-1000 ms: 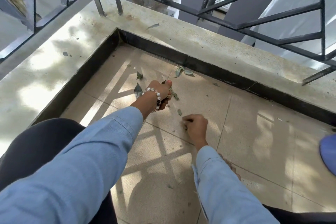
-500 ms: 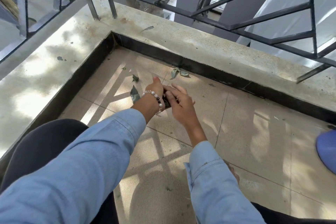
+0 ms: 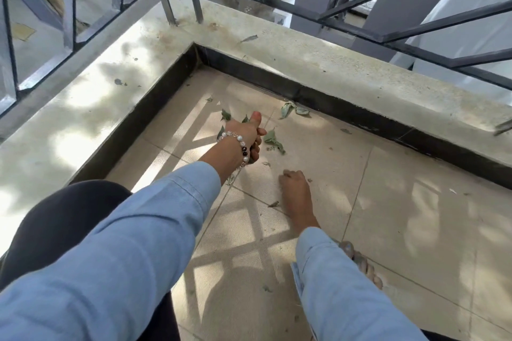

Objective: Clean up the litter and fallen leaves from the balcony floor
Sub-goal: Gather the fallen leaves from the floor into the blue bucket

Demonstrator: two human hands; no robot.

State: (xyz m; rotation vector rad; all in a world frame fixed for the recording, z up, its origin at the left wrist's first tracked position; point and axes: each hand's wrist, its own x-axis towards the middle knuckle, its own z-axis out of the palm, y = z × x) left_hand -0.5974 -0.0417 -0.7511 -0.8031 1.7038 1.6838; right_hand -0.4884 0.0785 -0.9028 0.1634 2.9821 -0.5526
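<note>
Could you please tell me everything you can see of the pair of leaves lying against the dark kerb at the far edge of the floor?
The pair of leaves is dull grey-green, dry-looking and curled, the left one larger and folded along its midrib. They lie side by side on the beige floor tile, close against the foot of the dark kerb, partly in shade. Neither hand touches them.

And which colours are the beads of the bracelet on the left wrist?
Mostly white and clear beads, with a few dark ones, on the bracelet; the head view shows it.
</note>
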